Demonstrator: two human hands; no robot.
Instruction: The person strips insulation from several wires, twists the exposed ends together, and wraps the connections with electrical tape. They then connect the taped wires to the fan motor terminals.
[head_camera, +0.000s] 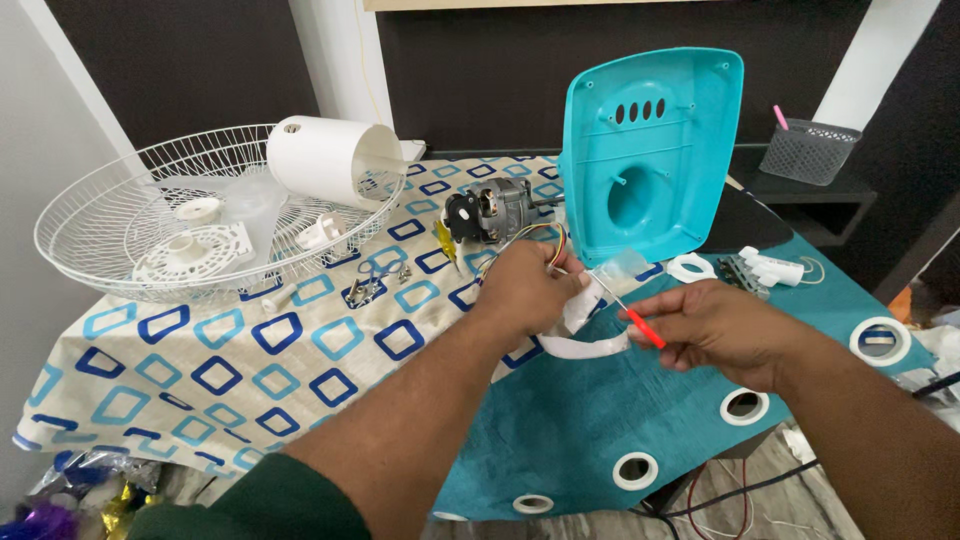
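Hands meet at frame centre: left hand (525, 290) clamps a white plastic part (585, 335) with coloured wires (545, 250); right hand (725, 330) pinches a red-handled screwdriver (630, 315). Advise keeping the tip square and the part steady beside the teal housing (650, 150).

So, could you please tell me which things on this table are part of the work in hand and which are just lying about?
In hand:
left hand on the white part and coloured wires
right hand holding the red-handled screwdriver
fan motor
turquoise housing

Lying about:
white fan guard
white cylinder cover
grey mesh basket
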